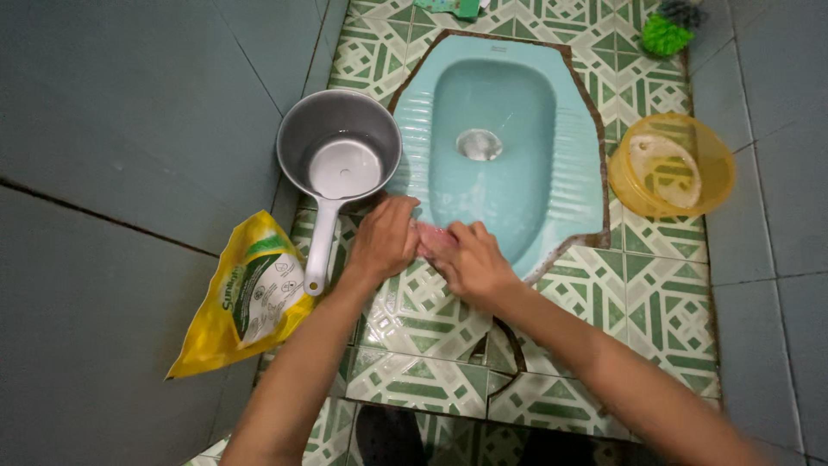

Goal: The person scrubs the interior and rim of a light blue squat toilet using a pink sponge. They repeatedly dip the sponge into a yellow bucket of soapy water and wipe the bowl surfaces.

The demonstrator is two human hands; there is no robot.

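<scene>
Both hands meet at the squat toilet near rim, at 6 o'clock of the bowl. Left hand and right hand fingers curl around a pink item, mostly hidden. Grey dipper at 9 o'clock holds little water. Yellow pouch at 8. Yellow bowl at 3, green brush at 1.

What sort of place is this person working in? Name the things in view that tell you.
Most likely a tiled bathroom or toilet room. A pale blue squat toilet pan is set into the green patterned floor tiles, with a grey water dipper beside it.
</scene>
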